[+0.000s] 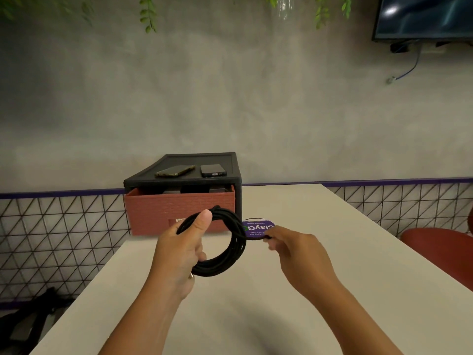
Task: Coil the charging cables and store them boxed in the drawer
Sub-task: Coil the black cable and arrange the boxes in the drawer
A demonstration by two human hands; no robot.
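Hands (pixel 179 248) (pixel 294 249) grip coiled black cable (pixel 230 249) before open drawer (pixel 179 208)

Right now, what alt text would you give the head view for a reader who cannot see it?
A left hand grips a coil of black cable above a pale table while the right hand pinches its loose end. Behind, a reddish drawer stands open in a black cabinet with two phones on top.

Cable coil (pixel 230 249): black. Drawer (pixel 179 208): brick-red, brick-textured front; housing (pixel 238 190) black. Counter (pixel 307 278): plain off-white. Round sticker (pixel 258 228): purple, white lettering. Wall panel (pixel 64 239): black triangular grid.
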